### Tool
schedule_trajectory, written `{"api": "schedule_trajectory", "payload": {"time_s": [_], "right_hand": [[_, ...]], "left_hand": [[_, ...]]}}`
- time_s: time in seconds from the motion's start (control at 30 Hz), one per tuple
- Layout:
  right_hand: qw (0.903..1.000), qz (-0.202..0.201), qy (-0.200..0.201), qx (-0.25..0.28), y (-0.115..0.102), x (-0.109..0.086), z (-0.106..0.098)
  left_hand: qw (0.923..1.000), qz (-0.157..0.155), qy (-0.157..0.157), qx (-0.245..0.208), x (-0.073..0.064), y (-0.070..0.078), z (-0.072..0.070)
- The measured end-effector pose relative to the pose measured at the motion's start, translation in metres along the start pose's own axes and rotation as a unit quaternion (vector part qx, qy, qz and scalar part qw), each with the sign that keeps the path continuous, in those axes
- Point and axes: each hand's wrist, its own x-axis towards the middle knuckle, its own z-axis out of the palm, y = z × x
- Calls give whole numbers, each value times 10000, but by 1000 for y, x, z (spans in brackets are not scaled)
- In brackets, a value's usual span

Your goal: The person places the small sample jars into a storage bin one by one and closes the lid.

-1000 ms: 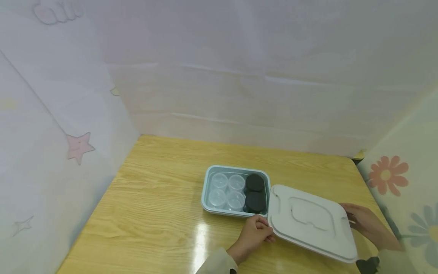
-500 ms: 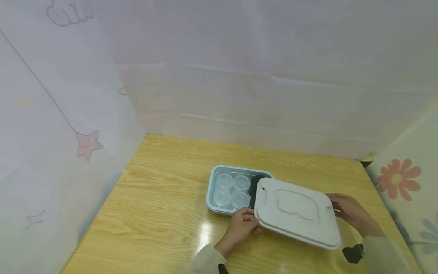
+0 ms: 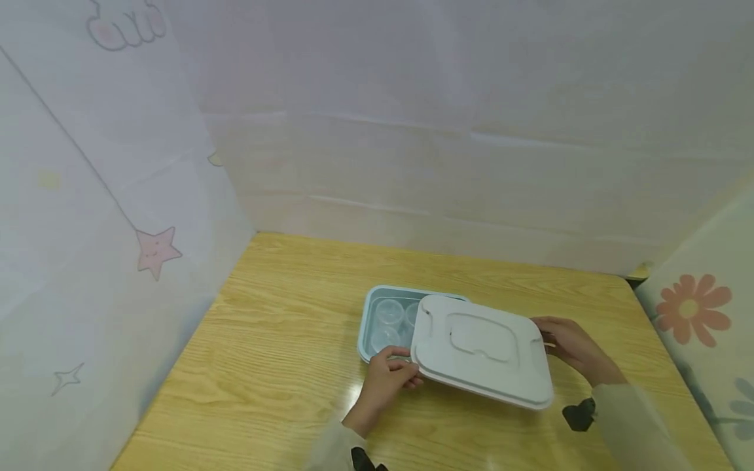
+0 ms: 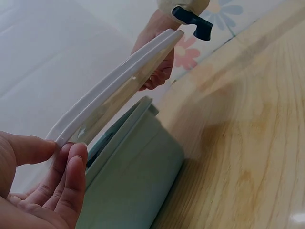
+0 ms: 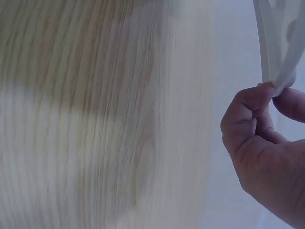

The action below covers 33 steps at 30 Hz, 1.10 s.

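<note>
A white rectangular lid (image 3: 480, 347) is held tilted above a light blue-green box (image 3: 364, 324), covering its right part in the head view. My left hand (image 3: 383, 383) pinches the lid's near left corner between thumb and fingers, close to the box's front rim. The right hand (image 3: 571, 345) grips the lid's far right edge; in the right wrist view its thumb and fingers pinch that edge (image 5: 281, 78). Inside the box, clear round cups (image 3: 390, 313) show at the left; the rest of the contents is hidden by the lid. The left wrist view shows a gap between lid and box (image 4: 133, 176).
The box stands on a wooden table (image 3: 283, 353). Pale printed sheets hang behind the table and at both sides, one with a pink star (image 3: 157, 252) at left and one with a red flower (image 3: 694, 309) at right.
Both hands have carried the lid leftward, from beside the box to over its right part. The two dark round tops and some of the clear cups are now covered.
</note>
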Motion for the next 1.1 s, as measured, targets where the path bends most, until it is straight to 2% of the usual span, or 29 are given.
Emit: {"api": "schedule_trajectory", "payload": {"time_s": [0.3,0.57,0.77,1.1], "right_hand": [[9993,-285,-179,188,-12,23,22],[9993,-362,-83,80,-31,40,44],[9993,-354,-32,130,-42,50,56],[9994,-325,42,102,-49,64,70]], "left_hand": [[9993,-24,372,-56,-1,4,-25],[9972,-110,737,-75,-3,9,-46],[9930,-55,1160,-214,-5,7,-55],[9881,-55,1504,-319,-5,8,-63]]}}
